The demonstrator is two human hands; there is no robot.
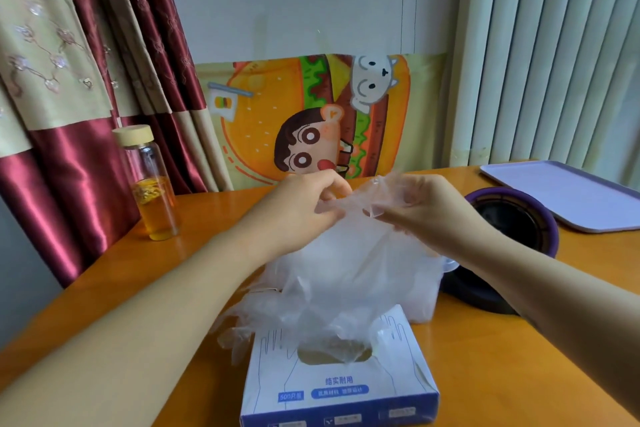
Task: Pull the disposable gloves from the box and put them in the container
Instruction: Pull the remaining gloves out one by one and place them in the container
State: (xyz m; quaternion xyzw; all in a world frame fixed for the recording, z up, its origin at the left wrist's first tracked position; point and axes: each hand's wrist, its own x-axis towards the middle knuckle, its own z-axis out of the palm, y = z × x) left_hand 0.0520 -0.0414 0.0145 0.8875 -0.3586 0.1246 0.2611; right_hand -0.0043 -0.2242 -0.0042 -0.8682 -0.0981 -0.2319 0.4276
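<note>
Clear glove [358,199] in L hand [304,206] + R hand [427,210] pinch, over box [341,390].

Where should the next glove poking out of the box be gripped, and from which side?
Pinch the next glove by its crumpled tuft just above the oval opening, coming straight down from above. It stands up through the top of the box; the rest is hidden inside.
</note>
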